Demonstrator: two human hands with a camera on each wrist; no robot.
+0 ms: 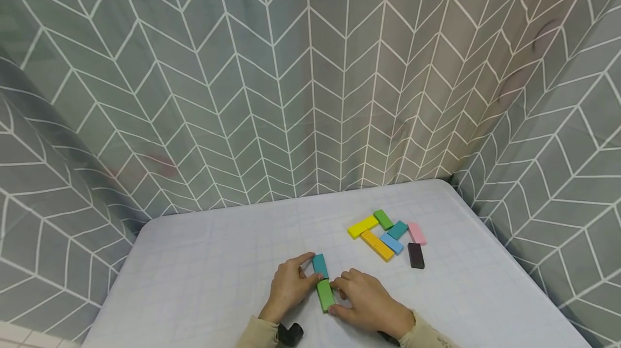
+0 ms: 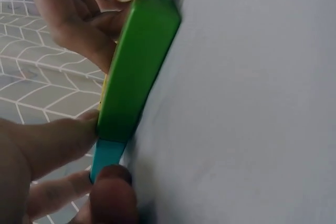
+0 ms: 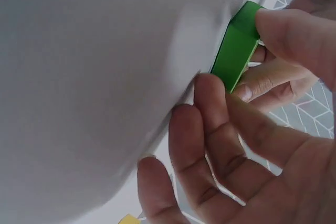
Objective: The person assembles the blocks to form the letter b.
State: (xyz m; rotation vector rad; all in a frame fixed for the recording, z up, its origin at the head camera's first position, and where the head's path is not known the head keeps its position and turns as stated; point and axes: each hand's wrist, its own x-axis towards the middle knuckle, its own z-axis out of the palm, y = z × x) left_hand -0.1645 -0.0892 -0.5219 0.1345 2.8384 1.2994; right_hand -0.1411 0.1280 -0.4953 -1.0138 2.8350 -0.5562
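A teal block [image 1: 320,265] and a green block [image 1: 325,297] lie end to end on the white-covered table, forming one line in front of the person. My left hand [image 1: 287,287] holds the teal block, index finger at its far end and thumb by the joint between the two. From the right side, my right hand [image 1: 365,300] grips the green block, with the thumb near its closer end. In the left wrist view the green block [image 2: 137,66] meets the teal block [image 2: 108,153] at its end. Fingers partly cover the green block [image 3: 236,45] in the right wrist view.
Farther right lie a yellow block [image 1: 363,227], an orange block [image 1: 377,245], a second green block [image 1: 383,220], another teal block [image 1: 398,230], a blue block [image 1: 391,243], a pink block [image 1: 416,234] and a dark brown block [image 1: 415,256]. Patterned grey curtains [image 1: 291,78] surround the table.
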